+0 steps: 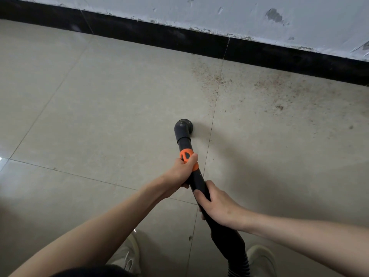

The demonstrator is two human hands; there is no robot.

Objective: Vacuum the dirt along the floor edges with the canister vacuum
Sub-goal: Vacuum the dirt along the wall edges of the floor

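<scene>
From the head view, the vacuum wand was a smooth black tube with a matte orange collar near its upper part, ending in a round dark grey nozzle set on the floor. The left hand formed the forward grip, its fingers curled round the tube at the orange collar. The right hand gripped lower down, just behind the left, wrapped round the black tube. Below that grip the tube ran into a ribbed black hose. The floor was pale, glossy square tile with thin grout lines. Beyond and to the right of the nozzle, well apart from it, reddish-brown gritty dirt lay scattered near the black baseboard, under a chipped white wall.
</scene>
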